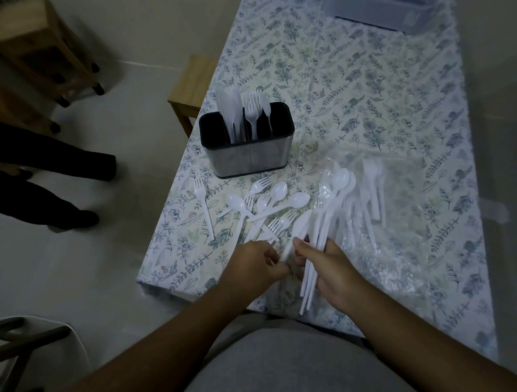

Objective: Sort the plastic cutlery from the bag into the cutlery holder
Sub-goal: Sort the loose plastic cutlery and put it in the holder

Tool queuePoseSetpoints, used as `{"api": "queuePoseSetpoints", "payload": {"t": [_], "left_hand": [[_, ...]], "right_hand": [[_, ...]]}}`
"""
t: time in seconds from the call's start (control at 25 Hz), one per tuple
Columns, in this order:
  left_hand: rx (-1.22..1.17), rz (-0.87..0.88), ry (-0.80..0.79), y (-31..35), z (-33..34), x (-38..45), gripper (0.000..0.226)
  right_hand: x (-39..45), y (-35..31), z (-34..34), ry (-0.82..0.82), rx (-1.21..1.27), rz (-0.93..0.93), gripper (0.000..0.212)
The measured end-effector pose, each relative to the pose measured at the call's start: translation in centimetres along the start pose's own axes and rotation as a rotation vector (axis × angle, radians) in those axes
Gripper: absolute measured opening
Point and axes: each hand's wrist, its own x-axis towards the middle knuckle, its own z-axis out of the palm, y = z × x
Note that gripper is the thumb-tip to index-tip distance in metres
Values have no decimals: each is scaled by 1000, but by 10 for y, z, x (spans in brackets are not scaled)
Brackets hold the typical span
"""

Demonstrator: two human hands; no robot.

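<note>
A steel cutlery holder (250, 156) with a black insert stands on the table's left side, holding white knives in its middle slot and forks beside them. Loose white forks and spoons (265, 205) lie scattered in front of it. A clear plastic bag (397, 200) lies to the right with more white cutlery inside. My right hand (333, 274) grips a bundle of white spoons (326, 227) by their handles. My left hand (258, 263) pinches the handle of a white knife (298, 231) next to that bundle.
The table (372, 97) wears a floral cloth. A clear storage box (381, 9) sits at the far end. A wooden stool (191, 85) stands at the table's left edge, a wooden cart (37, 41) farther left, and a person's dark legs (46, 182) on the floor.
</note>
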Motion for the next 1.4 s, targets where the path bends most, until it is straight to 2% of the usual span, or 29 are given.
{"api": "queuePoseSetpoints", "payload": {"t": [0.08,0.16,0.24,0.36,0.6,0.72,0.96,1.16,1.28,1.4], "left_hand": [[-10,109,-36,6,3,-4,15],[72,211,-1,1,8,-2,18],[235,255,76,-14,12,4,19],[348,223,161,-32,10,9,26],[320,151,223,-35,3,19,22],[316,128,276,-36,-2,23,29],[387,152,288,-39,-8,29,30],[424,155,223,-33,-21,36,29],[396,159,206,-26,-23,35,23],[255,138,256,-24,-19,26,23]], "right_hand": [[1,4,4,-23,27,-2,29],[3,4,6,65,-22,-44,12],[4,0,5,149,-24,-44,6],[0,-9,4,133,94,3,10],[-4,-10,4,75,29,9,23],[-4,-12,3,78,-14,-9,21],[-2,-10,5,69,-44,-7,20],[-4,-14,7,61,-52,-9,17],[-6,-17,9,56,-61,-7,13],[-8,-20,9,59,-66,-17,12]]}}
